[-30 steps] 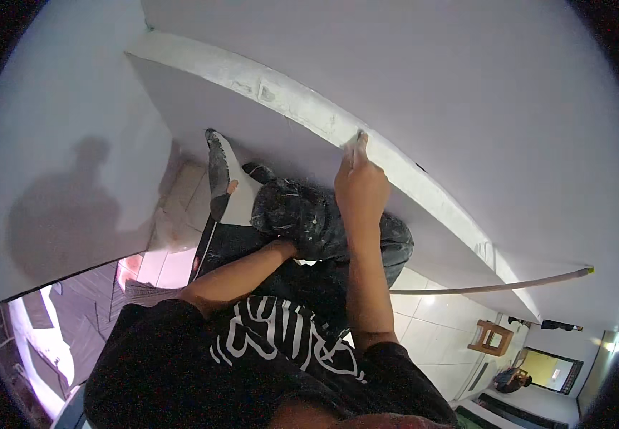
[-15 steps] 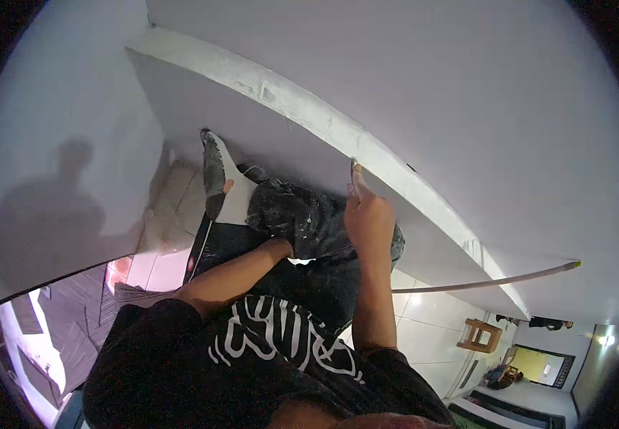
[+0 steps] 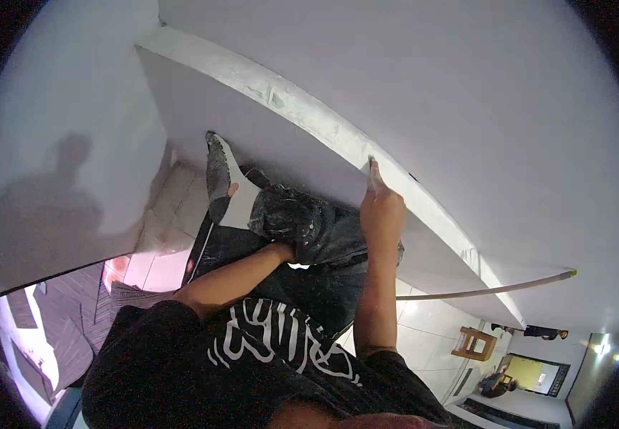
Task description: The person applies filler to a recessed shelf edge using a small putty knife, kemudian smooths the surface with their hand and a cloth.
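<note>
White ledge (image 3: 309, 114) along a grey wall (image 3: 438, 93), right hand (image 3: 383, 214) at its middle with one finger stretched onto it, others curled, cannot tell if gripping, left hand (image 3: 287, 252) below the ledge, mostly hidden by dark trousers (image 3: 291, 218), grip unclear

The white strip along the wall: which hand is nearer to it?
Right. The right hand reaches onto the white strip; the left hand is farther away, beside the bent leg, mostly hidden.
</note>
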Demonstrator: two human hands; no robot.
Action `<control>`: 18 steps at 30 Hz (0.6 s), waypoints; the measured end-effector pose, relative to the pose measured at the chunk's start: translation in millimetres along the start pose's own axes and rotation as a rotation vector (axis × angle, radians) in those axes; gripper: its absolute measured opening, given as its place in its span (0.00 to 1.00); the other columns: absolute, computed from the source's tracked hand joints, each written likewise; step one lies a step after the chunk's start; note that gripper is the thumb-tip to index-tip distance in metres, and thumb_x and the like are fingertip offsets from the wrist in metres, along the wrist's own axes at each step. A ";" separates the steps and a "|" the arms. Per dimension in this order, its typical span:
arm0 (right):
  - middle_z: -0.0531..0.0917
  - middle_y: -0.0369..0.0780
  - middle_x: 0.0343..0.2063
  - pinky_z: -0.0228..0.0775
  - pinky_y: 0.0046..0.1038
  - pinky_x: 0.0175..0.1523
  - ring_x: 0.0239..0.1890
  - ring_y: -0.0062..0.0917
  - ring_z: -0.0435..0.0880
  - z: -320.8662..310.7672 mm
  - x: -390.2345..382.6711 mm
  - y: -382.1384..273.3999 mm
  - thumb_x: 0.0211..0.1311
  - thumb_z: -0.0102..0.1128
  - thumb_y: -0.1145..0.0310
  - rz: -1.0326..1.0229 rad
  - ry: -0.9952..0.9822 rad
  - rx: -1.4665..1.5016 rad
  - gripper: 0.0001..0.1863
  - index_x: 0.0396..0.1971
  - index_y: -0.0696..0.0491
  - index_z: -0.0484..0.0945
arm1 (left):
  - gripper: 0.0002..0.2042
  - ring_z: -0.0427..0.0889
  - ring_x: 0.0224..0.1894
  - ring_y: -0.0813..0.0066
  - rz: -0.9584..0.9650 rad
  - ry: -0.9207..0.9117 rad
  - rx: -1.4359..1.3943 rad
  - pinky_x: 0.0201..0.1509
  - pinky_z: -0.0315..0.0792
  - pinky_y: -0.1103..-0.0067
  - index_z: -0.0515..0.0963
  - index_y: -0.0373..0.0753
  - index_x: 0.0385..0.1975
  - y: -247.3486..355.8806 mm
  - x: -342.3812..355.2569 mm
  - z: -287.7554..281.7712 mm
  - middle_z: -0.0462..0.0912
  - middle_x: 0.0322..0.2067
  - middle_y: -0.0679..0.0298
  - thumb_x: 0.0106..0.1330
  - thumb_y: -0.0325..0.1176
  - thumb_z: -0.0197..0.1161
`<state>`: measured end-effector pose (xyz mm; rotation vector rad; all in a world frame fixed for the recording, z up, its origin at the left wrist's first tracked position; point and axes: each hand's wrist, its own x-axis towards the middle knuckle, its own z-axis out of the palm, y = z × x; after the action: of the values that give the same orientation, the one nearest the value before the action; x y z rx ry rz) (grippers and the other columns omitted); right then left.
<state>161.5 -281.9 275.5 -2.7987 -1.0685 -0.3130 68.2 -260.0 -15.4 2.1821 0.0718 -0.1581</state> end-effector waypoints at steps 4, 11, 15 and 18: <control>0.84 0.47 0.23 0.78 0.42 0.34 0.27 0.41 0.85 -8.1 27.1 -7.4 0.62 0.49 0.70 -0.034 -0.081 -0.144 0.26 0.62 0.43 0.73 | 0.31 0.47 0.76 0.60 0.011 -0.009 0.016 0.78 0.41 0.66 0.57 0.43 0.71 -10.4 -7.6 -5.3 0.50 0.74 0.58 0.72 0.52 0.44; 0.83 0.50 0.25 0.75 0.43 0.38 0.30 0.46 0.83 -11.9 26.5 -9.5 0.66 0.50 0.67 -0.011 -0.107 -0.075 0.22 0.59 0.40 0.77 | 0.31 0.48 0.75 0.59 0.031 0.054 0.048 0.77 0.42 0.66 0.58 0.42 0.71 -22.6 -11.9 7.2 0.51 0.73 0.58 0.71 0.52 0.45; 0.83 0.50 0.24 0.75 0.43 0.37 0.29 0.46 0.84 -26.0 10.2 -9.5 0.66 0.50 0.68 0.020 -0.154 -0.072 0.22 0.59 0.38 0.77 | 0.31 0.49 0.75 0.59 0.043 0.114 0.078 0.77 0.43 0.65 0.59 0.42 0.70 -19.9 -2.7 11.7 0.52 0.73 0.57 0.71 0.52 0.45; 0.83 0.50 0.25 0.75 0.44 0.38 0.29 0.46 0.84 -27.4 11.9 -9.0 0.65 0.50 0.68 0.030 -0.152 -0.063 0.23 0.59 0.37 0.77 | 0.31 0.50 0.74 0.58 0.057 0.149 0.105 0.77 0.44 0.65 0.60 0.42 0.70 -22.8 0.4 12.1 0.53 0.72 0.57 0.71 0.52 0.46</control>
<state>160.2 -272.9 305.3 -2.9317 -1.0626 -0.1351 65.0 -256.7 -40.8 2.2958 0.0867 0.0345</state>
